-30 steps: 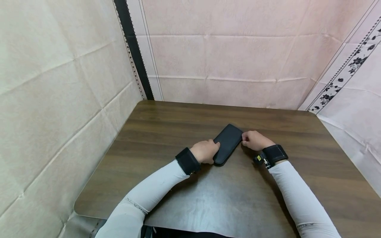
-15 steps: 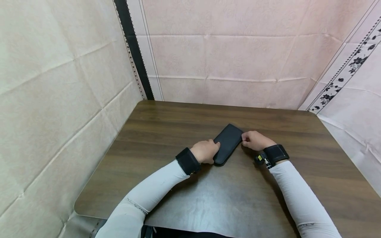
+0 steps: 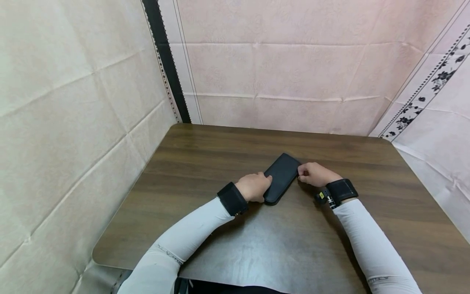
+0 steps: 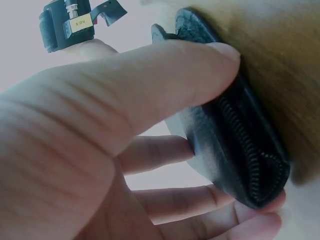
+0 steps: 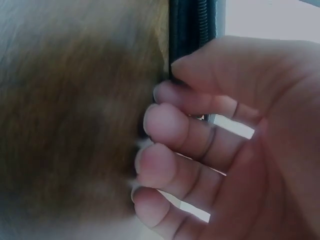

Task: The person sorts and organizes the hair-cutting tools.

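A black zip wallet (image 3: 282, 175) is held slantwise over the table, past its middle. My left hand (image 3: 252, 187) grips its left side; in the left wrist view the thumb lies across the edge and the fingers spread along the other face. Zipper teeth (image 4: 239, 127) run along that edge, and towards the top two edges stand apart. My right hand (image 3: 315, 173) is at the wallet's right edge. Up close, its thumb and forefinger pinch at the zipper (image 5: 203, 22), the other fingers curled; the pinched part is hidden behind the fingertips.
The brown wood-grain table (image 3: 205, 147) has rounded corners. Cream cloth hangs (image 3: 293, 73) behind it and on both sides. A black band (image 3: 163, 53) runs down the back left corner, and each wrist wears a dark strap (image 3: 231, 199).
Both hands and the wallet stay almost where they were. The right wrist has shifted very slightly to the right.
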`<state>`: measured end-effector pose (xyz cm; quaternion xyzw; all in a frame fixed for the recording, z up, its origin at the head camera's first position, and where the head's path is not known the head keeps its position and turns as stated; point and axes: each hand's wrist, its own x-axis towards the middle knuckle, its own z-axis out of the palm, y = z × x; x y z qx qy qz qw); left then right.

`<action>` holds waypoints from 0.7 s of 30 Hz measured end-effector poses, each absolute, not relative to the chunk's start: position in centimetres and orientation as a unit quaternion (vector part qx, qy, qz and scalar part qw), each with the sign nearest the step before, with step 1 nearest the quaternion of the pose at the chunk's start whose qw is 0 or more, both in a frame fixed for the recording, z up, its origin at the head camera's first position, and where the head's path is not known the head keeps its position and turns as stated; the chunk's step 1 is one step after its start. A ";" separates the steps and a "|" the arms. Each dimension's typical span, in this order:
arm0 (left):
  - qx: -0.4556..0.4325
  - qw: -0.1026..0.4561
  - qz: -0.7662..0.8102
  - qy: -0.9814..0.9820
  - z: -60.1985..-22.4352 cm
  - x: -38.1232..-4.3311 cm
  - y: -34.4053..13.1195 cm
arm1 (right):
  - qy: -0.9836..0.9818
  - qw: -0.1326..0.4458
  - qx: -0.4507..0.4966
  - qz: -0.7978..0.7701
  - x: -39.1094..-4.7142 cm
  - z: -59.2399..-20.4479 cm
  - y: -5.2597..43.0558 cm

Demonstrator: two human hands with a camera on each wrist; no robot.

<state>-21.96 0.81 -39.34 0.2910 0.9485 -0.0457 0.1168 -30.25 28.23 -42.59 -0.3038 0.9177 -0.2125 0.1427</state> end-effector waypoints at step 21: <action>0.283 0.122 -0.030 0.951 -39.3 -21.9 1.0 | 0.921 0.157 -0.276 -0.225 -29.6 -42.2 27.3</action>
